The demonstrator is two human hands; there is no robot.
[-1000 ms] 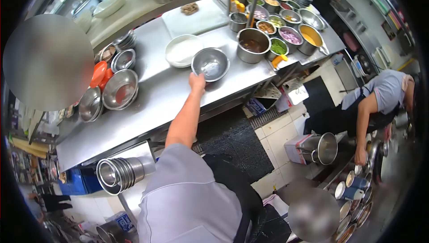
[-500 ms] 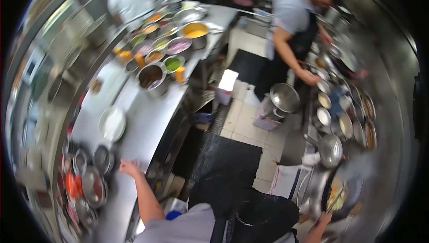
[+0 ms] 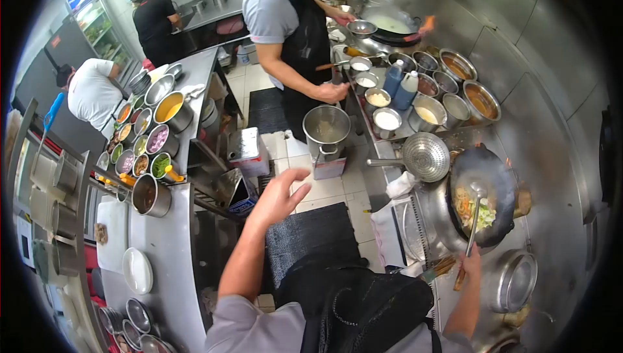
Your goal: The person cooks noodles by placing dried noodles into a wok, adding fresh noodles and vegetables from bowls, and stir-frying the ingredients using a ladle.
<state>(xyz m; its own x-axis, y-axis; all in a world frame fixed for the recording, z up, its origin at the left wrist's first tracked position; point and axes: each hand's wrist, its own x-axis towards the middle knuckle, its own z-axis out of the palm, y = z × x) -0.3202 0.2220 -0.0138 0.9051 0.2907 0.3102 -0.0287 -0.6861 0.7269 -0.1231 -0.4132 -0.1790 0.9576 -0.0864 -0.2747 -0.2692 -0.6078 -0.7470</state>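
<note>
My left hand (image 3: 280, 197) is raised over the floor between the counter and the stove, fingers apart and nothing in it. My right hand (image 3: 470, 263) is closed round the wooden grip of a long metal ladle (image 3: 474, 226). The ladle's bowl rests in a black wok (image 3: 503, 220), among noodle-like strips and chopped pale green vegetables (image 3: 485, 213). Beside the wok lies a perforated strainer (image 3: 426, 157) with its handle to the left. A bamboo brush (image 3: 441, 267) is just left of my right hand, and a white cloth (image 3: 401, 185) lies near the strainer.
A co-worker (image 3: 298, 41) in a black apron stands ahead at another wok (image 3: 392, 28). Sauce bowls (image 3: 480, 101) line the stove. A pot (image 3: 326, 126) stands on a box in the aisle. The left counter (image 3: 156, 243) bears a white dish (image 3: 137, 270) and ingredient containers.
My view has turned from the left counter toward the stove. My left hand has moved off the counter and into the aisle. My right hand still holds the ladle in the wok.
</note>
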